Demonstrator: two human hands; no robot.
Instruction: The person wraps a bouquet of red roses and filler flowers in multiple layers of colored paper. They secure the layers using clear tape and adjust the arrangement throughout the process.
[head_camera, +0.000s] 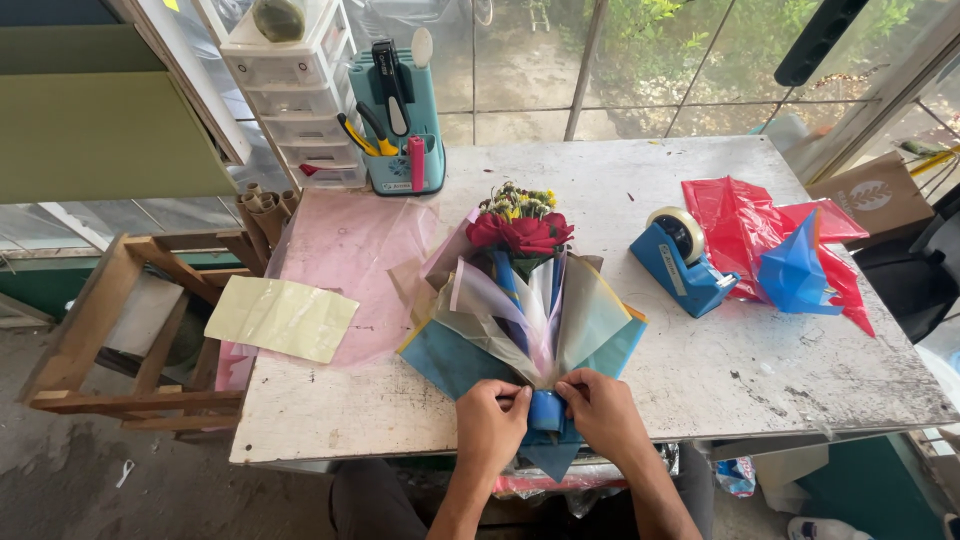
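Surface: white table (700, 370), worn and scuffed; glass wall behind
Bouquet (520, 290): red roses, layered translucent and blue wrapping sheets; lying at the near middle edge
Left hand (490, 425): pinching the blue-wrapped stem base
Right hand (600, 410): likewise closed on the base
Tape dispenser (680, 262): blue, blocky; right of bouquet
Plastic sheets (750, 225): red, crinkled
Tool caddy (400, 130): teal, far left

The person is showing 2 bare forearms with no sleeves, watch or rings in view, the left hand (490, 420) and right hand (600, 412) ungloved, and is wearing dark trousers.
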